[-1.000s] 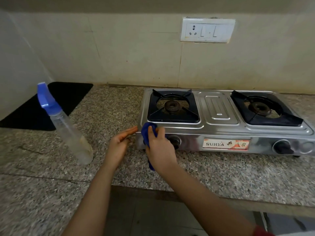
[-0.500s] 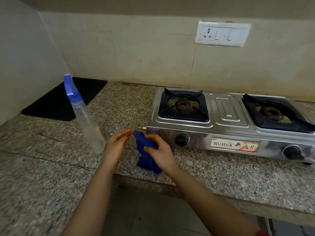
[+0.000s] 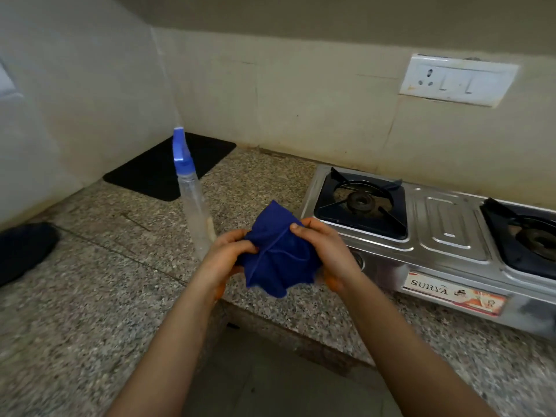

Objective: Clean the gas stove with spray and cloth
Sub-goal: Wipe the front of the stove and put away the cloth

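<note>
Right at the near edge of the speckled granite countertop (image 3: 90, 281), both hands hold a deep blue cloth (image 3: 279, 260) spread between them. It is a soft, nappy fabric with a stitched hem, creased down its middle and drooping free at its lower edge. The left hand (image 3: 224, 254) has its fingers curled in on the cloth's left side, bunching the fabric. The right hand (image 3: 326, 248) pinches the upper right edge, thumb on top and fingers tucked behind. The cloth hangs in the air clear of the counter, with one corner peaking above the hands, just in front of the near left corner of the gas stove (image 3: 448, 236) and not touching it. The stove is a low box of brushed stainless steel with a ribbed rectangular panel pressed into its middle. A dark square pan support sits around the round left burner (image 3: 359, 201), and another around the right burner (image 3: 538, 236), which the frame edge cuts off. A printed label (image 3: 454, 294) reading SURYA sits on the stove's front face. The spray bottle (image 3: 195, 212) stands upright on the counter just beyond the left hand, which hides its base. It is slim, clear plastic with a blue trigger head; its lower part shows a faint yellowish tint, but how much liquid is inside cannot be told. Farther left, a flat black mat (image 3: 156, 173) with rounded corners lies against the pale tiled wall. A white switch plate (image 3: 457, 79) is fixed to the wall above the stove.
</note>
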